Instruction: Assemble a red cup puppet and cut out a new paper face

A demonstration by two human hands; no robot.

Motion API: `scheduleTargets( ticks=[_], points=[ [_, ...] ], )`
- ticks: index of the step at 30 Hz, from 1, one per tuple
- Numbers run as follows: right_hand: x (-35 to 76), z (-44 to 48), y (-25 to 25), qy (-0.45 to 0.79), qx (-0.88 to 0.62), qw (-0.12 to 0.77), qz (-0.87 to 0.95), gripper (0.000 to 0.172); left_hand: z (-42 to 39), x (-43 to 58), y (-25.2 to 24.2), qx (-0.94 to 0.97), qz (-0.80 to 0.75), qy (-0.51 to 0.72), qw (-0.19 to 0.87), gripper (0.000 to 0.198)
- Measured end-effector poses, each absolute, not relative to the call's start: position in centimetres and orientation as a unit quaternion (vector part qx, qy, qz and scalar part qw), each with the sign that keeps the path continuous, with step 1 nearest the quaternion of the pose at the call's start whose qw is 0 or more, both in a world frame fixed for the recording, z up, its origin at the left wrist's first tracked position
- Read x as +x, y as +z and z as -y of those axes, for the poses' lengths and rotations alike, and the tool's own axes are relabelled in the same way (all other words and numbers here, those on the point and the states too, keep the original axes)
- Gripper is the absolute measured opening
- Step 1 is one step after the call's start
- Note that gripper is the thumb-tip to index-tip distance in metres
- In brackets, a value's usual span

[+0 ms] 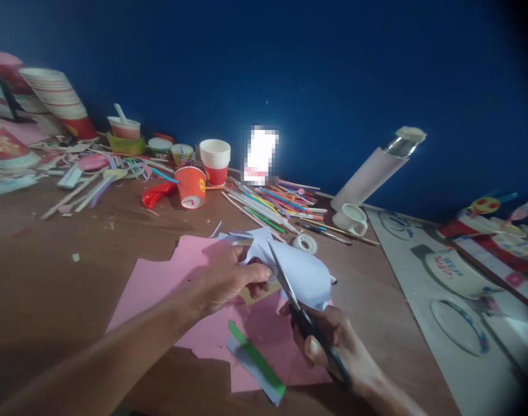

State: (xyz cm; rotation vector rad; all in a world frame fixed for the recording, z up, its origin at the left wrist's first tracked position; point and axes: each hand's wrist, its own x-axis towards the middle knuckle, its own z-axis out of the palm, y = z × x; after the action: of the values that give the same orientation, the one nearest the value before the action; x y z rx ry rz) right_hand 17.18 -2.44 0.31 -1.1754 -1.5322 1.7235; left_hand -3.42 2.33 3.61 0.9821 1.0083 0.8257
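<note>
My right hand (339, 341) is wrapped round the black handles of a pair of scissors (285, 277), whose metal blades point up and away from me. Between the thumb and fingers of my left hand (229, 277) is a light blue piece of paper, its edge close to the blades; whether they touch it I cannot tell. Behind the scissors rests a larger light blue paper sheet (311, 268), curled at its right end. Pink paper (160, 289) with cut edges lies beneath both hands. A green and blue paper strip (257, 364) lies on the pink paper nearest me.
Farther back are a roll of tape (305, 244), many coloured sticks (268, 208), a tipped orange cup (192, 188), stacked paper cups (215, 162) and a white mug (350, 219). A tall flask (372, 173) stands at right. Bowls and plates lie on a pale sheet (402, 266).
</note>
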Motion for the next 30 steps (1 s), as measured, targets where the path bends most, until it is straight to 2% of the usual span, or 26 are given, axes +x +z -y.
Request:
scheduleTargets(
  ticks=[12,30],
  points=[
    [17.4,2.3,0.4,0.639,-0.448,0.245,0.576,0.046,-2.3,-3.6,2.8,0.409,-0.449,0.347,0.715,0.006],
    [17.3,2.6,0.3,0.65,-0.448,0.263,0.555,0.057,-2.3,-3.6,2.6,0.414,-0.441,0.347,0.717,0.006]
  ],
)
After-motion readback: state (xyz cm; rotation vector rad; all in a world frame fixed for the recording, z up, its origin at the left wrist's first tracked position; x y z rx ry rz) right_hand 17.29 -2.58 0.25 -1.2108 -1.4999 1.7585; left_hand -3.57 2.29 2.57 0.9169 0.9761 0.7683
